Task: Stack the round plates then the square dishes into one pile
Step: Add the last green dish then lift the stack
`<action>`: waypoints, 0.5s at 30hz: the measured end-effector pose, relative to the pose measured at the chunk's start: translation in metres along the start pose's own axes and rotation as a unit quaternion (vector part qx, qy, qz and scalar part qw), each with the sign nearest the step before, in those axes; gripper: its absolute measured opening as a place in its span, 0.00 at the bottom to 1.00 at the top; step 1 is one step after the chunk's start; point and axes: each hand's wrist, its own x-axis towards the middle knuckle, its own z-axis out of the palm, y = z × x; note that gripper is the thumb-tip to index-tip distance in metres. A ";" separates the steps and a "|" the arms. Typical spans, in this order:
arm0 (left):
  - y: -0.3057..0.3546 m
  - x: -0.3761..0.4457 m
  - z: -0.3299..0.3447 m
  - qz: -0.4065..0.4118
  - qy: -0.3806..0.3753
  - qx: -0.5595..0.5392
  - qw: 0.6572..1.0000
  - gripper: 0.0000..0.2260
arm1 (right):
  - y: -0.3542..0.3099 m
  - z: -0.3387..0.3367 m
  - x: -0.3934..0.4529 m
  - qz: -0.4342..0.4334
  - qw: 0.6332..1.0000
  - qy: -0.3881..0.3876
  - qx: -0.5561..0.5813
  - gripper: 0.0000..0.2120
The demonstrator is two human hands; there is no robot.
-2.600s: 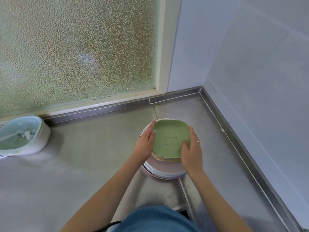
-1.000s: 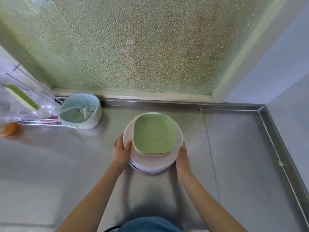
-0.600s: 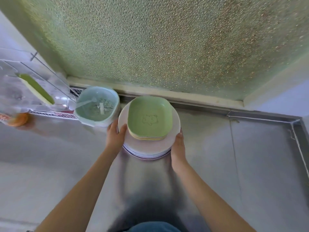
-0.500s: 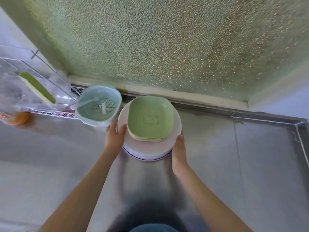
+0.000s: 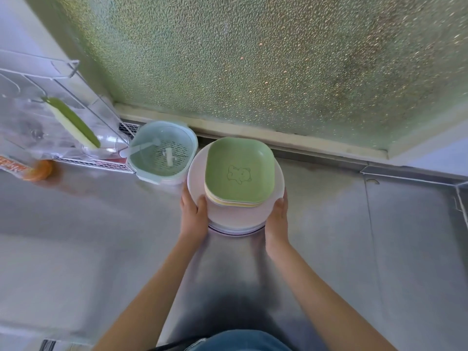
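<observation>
Both hands are clamped on one pile: left hand (image 5: 193, 216) grips the near-left rim of the pink round plates (image 5: 235, 216), right hand (image 5: 278, 216) the near-right rim. Green square dish (image 5: 239, 170) sits on top, yellow ones under it, over the steel desk (image 5: 329, 236), just beside a pale-blue strainer tub (image 5: 163, 152).

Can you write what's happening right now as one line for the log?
stack: green square dish on round plates | left hand: grips rim | right hand: grips rim | beside: strainer tub | surface: steel counter
</observation>
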 end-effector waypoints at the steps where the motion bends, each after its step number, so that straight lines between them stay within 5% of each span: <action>1: 0.001 0.001 0.000 -0.004 -0.005 0.002 1.000 0.30 | -0.002 -0.001 -0.001 0.005 1.000 0.002 -0.009 0.21; 6: 0.014 -0.009 -0.007 0.061 0.035 0.050 0.996 0.27 | -0.028 -0.001 -0.033 -0.026 0.996 0.079 -0.031 0.23; 9: 0.050 0.001 -0.014 0.138 0.087 0.016 0.986 0.23 | -0.040 0.010 -0.077 -0.064 0.997 0.036 0.011 0.23; 13: 0.092 0.059 -0.017 0.043 -0.055 -0.121 0.990 0.20 | -0.042 0.034 -0.105 -0.062 0.997 -0.033 0.037 0.26; 15: 0.100 0.070 -0.012 0.027 -0.128 -0.082 0.988 0.18 | -0.044 0.041 -0.104 -0.054 0.997 -0.034 0.041 0.27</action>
